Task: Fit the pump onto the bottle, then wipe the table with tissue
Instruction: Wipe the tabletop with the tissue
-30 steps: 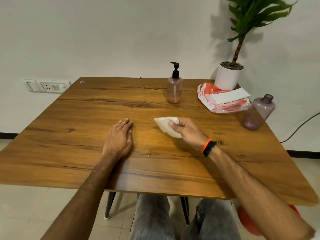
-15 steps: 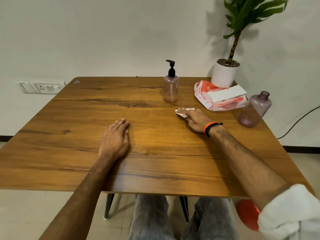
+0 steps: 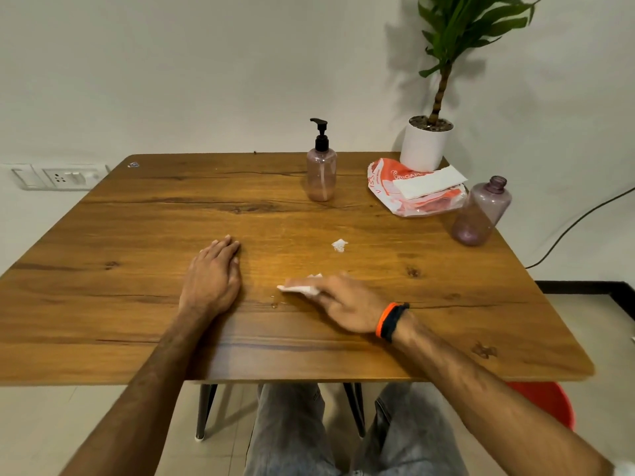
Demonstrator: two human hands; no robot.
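Observation:
A pink bottle (image 3: 321, 173) with a black pump fitted on top stands upright at the far middle of the wooden table (image 3: 137, 235). My right hand (image 3: 347, 304) presses a white tissue (image 3: 299, 288) flat against the table near the middle, its fingers straight and blurred. A small torn scrap of tissue (image 3: 339, 245) lies farther back. A few droplets (image 3: 274, 304) sit just in front of the tissue. My left hand (image 3: 211, 280) rests flat on the table, holding nothing.
A second pink bottle (image 3: 481, 214) without a cap stands at the right edge. An orange and white tissue pack (image 3: 412, 192) lies beside a potted plant (image 3: 426, 142) at the back right. A red stool (image 3: 546, 400) is under the right corner.
My right hand has dragged the tissue from near the pump bottle back toward me and to the left. A torn scrap now lies on the table. The left hand stayed put.

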